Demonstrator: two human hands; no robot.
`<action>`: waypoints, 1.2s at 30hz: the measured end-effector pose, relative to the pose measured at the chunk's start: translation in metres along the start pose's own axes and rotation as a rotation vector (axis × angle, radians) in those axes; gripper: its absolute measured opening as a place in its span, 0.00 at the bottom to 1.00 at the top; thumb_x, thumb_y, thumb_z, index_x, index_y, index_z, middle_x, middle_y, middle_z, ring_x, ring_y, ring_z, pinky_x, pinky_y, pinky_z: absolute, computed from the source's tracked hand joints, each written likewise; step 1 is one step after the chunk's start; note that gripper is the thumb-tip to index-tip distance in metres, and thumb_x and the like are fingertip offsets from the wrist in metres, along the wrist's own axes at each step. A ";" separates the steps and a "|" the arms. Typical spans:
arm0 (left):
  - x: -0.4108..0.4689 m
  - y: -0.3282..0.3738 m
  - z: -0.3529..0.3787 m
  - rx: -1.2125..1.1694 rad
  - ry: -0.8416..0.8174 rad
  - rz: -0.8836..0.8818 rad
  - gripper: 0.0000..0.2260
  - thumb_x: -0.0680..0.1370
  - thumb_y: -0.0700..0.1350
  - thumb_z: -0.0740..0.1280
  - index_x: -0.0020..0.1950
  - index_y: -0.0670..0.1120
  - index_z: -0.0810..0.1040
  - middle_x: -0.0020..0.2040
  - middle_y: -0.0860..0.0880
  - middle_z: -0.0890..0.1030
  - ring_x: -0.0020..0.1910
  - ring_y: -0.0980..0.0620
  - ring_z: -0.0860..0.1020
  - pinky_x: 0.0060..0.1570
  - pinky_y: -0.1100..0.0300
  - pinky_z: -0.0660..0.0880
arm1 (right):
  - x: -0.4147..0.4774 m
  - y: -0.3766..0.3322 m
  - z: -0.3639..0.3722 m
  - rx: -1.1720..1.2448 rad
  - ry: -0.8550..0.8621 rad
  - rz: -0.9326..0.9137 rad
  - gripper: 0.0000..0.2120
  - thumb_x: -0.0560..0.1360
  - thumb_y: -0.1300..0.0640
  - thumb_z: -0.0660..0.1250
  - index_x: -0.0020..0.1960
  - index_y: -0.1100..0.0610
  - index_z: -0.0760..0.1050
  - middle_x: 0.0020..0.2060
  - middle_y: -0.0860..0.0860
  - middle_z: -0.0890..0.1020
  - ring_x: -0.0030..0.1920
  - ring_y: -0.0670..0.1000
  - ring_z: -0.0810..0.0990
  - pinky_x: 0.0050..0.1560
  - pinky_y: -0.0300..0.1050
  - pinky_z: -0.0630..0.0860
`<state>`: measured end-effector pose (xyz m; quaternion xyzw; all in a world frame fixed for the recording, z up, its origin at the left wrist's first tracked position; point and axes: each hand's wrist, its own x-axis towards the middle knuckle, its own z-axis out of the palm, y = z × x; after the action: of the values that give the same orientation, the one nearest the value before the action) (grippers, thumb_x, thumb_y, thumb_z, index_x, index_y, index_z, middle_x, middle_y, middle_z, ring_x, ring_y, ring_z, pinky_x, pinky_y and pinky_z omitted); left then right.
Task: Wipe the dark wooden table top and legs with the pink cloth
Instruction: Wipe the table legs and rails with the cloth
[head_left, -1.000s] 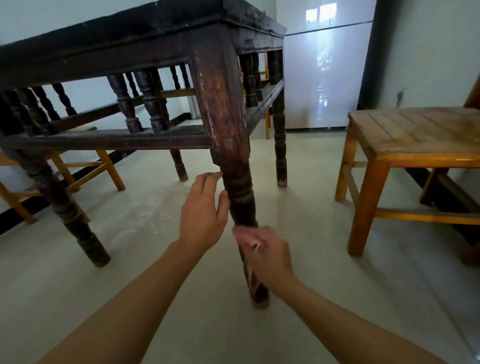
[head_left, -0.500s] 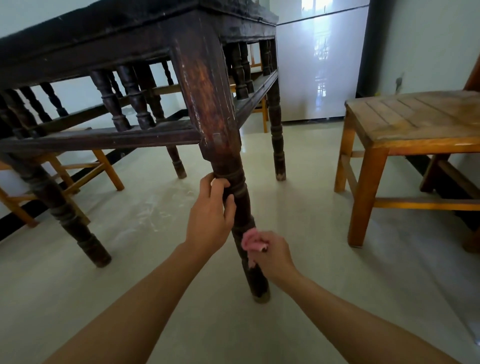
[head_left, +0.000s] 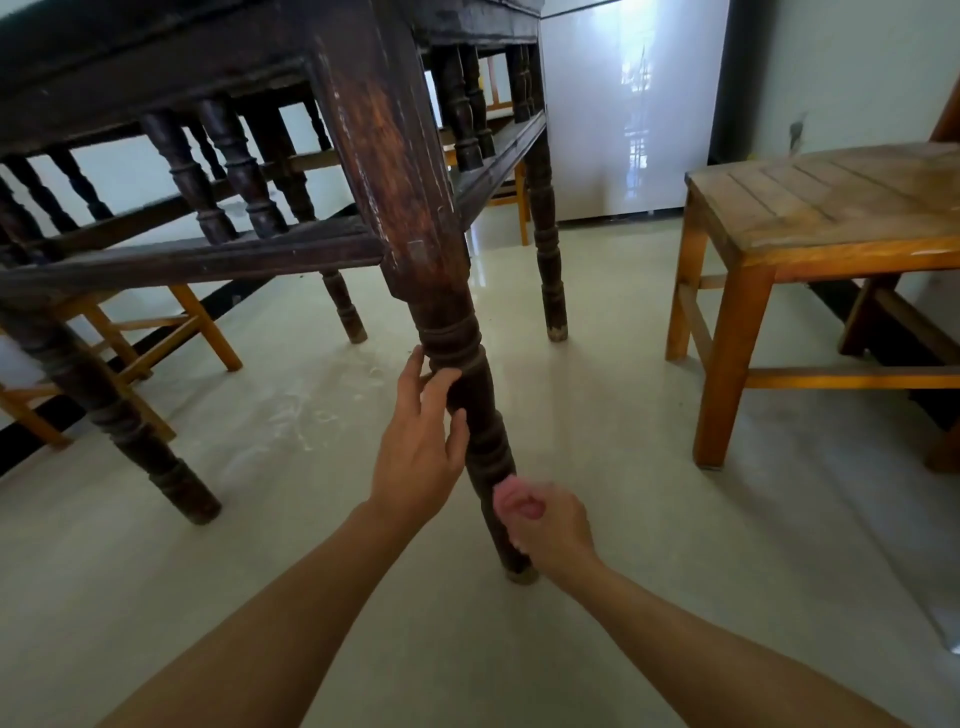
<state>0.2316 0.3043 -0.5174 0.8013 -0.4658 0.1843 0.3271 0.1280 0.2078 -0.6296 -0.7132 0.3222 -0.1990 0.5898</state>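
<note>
Hands both on the near turned leg (head_left: 485, 447) of the dark wooden table (head_left: 171, 67). Left hand (head_left: 421, 457) sits on the leg's left side, below the ringed collar — fingers loosely spread, fingertips (head_left: 451, 378) and thumb touching the wood, grip not wrapped around. Right hand (head_left: 545, 525) is lower, near the foot of the leg, grip clenched on the crumpled pink cloth (head_left: 511, 499); only a small blurred pink wad shows above the knuckles, pressed against the leg's right face. How much cloth sits inside the fist cannot be told.

Beyond the leg: rows of dark turned spindles (head_left: 228, 171) under the table top, three more table legs standing on the pale glossy tiled floor (head_left: 623, 597), a whitish smear (head_left: 296, 410) on the tiles to the left. Light brown wooden slatted stool (head_left: 810, 208) stands well apart on the right; white glossy cabinet (head_left: 623, 114) against the far wall.

Versus half a second ago: left hand's grip has loosened from a curl around the leg to open fingers, sitting slightly lower relative to the collar. Right hand with the cloth has slid further down the leg — closer to the foot. Camera has moved in; table top is almost out of frame.
</note>
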 end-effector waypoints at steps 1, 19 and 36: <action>-0.004 -0.001 0.003 0.024 -0.021 0.007 0.17 0.78 0.43 0.65 0.66 0.49 0.67 0.76 0.44 0.57 0.59 0.45 0.77 0.52 0.60 0.74 | 0.009 -0.008 -0.010 0.075 0.094 0.033 0.10 0.73 0.53 0.74 0.52 0.51 0.78 0.50 0.51 0.82 0.44 0.51 0.83 0.42 0.49 0.83; -0.021 -0.022 0.025 0.126 -0.209 0.055 0.06 0.79 0.44 0.63 0.55 0.44 0.73 0.56 0.43 0.76 0.42 0.47 0.77 0.42 0.54 0.78 | 0.023 -0.029 -0.025 0.138 0.219 0.102 0.07 0.75 0.48 0.71 0.45 0.49 0.76 0.40 0.52 0.84 0.35 0.50 0.83 0.35 0.49 0.82; -0.023 -0.022 0.029 0.151 -0.218 0.062 0.09 0.78 0.41 0.65 0.57 0.43 0.73 0.58 0.40 0.76 0.42 0.46 0.79 0.40 0.57 0.77 | 0.040 -0.038 -0.018 0.273 0.299 -0.025 0.05 0.78 0.51 0.67 0.53 0.49 0.76 0.41 0.47 0.81 0.38 0.48 0.82 0.35 0.44 0.82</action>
<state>0.2385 0.3063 -0.5594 0.8241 -0.5081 0.1407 0.2071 0.1530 0.1706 -0.5926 -0.5929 0.3674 -0.3519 0.6243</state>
